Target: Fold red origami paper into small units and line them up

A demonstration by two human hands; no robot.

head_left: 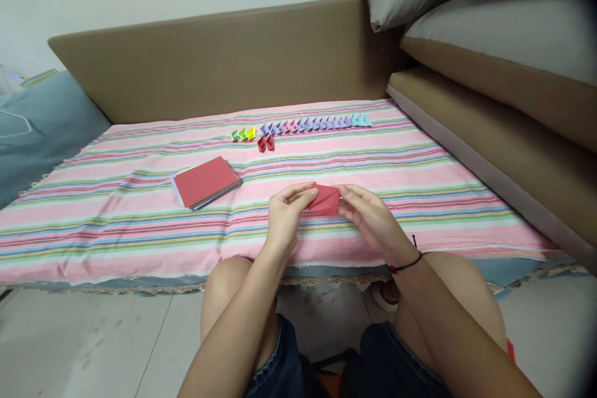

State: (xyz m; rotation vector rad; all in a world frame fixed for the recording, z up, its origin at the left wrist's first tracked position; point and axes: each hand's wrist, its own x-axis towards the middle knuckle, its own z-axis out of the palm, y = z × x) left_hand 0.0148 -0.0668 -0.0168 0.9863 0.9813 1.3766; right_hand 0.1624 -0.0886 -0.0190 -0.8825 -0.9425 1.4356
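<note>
Between my two hands is a piece of folded red paper (326, 200), raised a little above the near part of the striped cloth. My left hand (289, 205) pinches its left end, thumb on top. At the right end, the thumb and fingers of my right hand (366, 206) close on the paper's edge. A diagonal fold line crosses its face. Farther back stand two small dark red folded paper pieces (266, 143). To the left lies a stack of paper sheets (208, 181) with a red one on top.
A long row of small folded paper pieces (317, 124), purple, pink and blue, runs across the back, with green and yellow ones (243, 134) at its left. The striped cloth (140, 224) covers the seat. Cushions (504, 106) are piled at right; a brown backrest (224, 68) stands behind.
</note>
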